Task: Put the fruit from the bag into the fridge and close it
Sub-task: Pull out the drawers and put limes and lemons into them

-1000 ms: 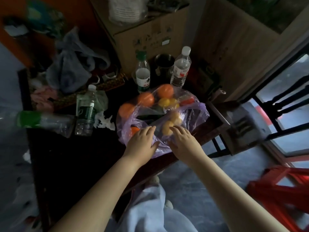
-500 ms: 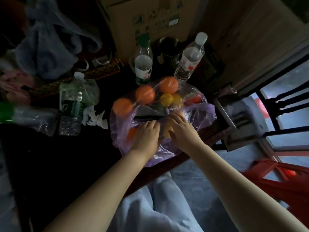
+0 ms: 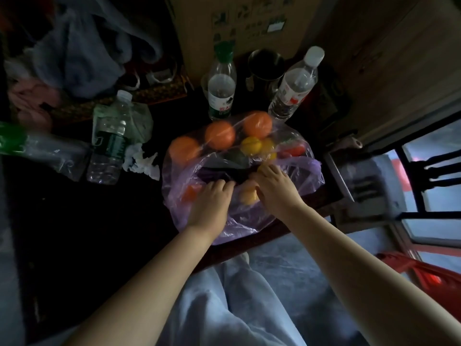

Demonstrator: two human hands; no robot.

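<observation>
A translucent purple plastic bag (image 3: 249, 222) lies on the dark table's near right corner. Inside it are three oranges (image 3: 220, 135), yellow fruit (image 3: 251, 145) and something red (image 3: 295, 149). Another yellow fruit (image 3: 248, 196) shows through the plastic between my hands. My left hand (image 3: 211, 203) lies on the bag's near left side, its fingertips curled over the edge of the dark opening. My right hand (image 3: 274, 186) holds the opening's right edge, fingers bent on the plastic. No fridge is in view.
Two upright water bottles (image 3: 221, 93) (image 3: 295, 83) and a dark metal mug (image 3: 266, 66) stand just behind the bag, before a cardboard box (image 3: 244, 21). Another bottle (image 3: 108, 143), crumpled tissue (image 3: 142, 161) and bags of clutter lie left. A red stool (image 3: 421, 273) stands on the floor right.
Both hands slid forward over the bag, from its near side to the edge of its opening. The camera dipped closer toward the table.
</observation>
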